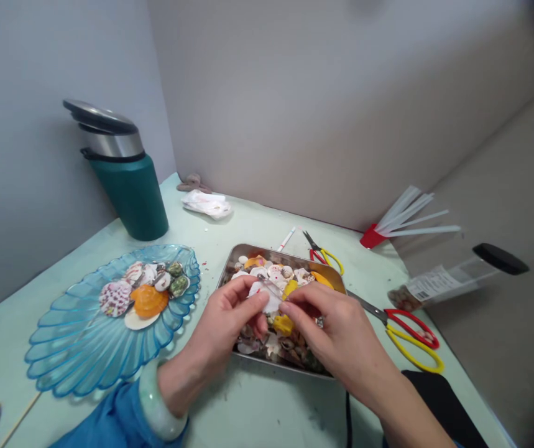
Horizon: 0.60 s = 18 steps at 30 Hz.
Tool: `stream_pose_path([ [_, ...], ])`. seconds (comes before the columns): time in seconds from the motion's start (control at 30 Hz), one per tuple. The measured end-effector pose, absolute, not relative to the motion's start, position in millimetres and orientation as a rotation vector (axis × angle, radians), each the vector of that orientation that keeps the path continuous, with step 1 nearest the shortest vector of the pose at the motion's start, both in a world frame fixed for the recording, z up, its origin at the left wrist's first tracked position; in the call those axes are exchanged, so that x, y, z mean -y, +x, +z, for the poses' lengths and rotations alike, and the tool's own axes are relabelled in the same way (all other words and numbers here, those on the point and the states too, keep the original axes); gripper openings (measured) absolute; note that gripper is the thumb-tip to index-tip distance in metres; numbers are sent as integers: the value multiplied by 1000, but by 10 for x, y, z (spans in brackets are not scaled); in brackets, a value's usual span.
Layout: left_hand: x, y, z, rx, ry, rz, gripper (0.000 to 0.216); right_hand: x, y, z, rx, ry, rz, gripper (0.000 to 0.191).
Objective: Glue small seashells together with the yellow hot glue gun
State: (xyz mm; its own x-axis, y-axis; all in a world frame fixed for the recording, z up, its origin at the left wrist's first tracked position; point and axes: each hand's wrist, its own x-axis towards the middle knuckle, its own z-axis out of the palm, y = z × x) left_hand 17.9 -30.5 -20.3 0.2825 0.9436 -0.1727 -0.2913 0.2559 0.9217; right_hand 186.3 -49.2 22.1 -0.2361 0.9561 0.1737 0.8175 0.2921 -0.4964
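A white seashell (271, 301) is pinched in the left hand (227, 311) over a metal tray (280, 364), the right hand (339, 320) at its right edge (grip unclear). Loose shells (273, 345) crowd the tray; a cluster of shells (150, 302) on the blue scalloped plate (84, 358), left, suggests work partly done.

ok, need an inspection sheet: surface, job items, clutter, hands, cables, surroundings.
Surface: pale green tabletop, small dark specks.
Job's things: white piece, probably shell; metal tray of mixed shells; blue scalloped dish, also bearing shells.
Clutter: small scissors behind tray; large scissors right; green bottle; red cup of translucent sticks.
Hands: left hand pinches white piece; right hand fingertips close beside it, grip unclear.
Cables: black cord-like strip below tray.
Surroundings: plain walls.
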Motion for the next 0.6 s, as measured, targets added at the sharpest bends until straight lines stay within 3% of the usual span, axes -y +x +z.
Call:
stream_pose_path([
  [0.17, 288, 173, -236, -883, 930, 1017, 22, 402, 1846, 264, 2168, -1526, 404, 21],
  [0.33, 251, 172, -260, -875, 831, 1081, 35, 366, 1883, 261, 2163, -1482, 515, 24],
  [0.6, 243, 171, -239, -863, 745, 983, 24, 333, 1923, 222, 2152, -1504, 577, 26],
])
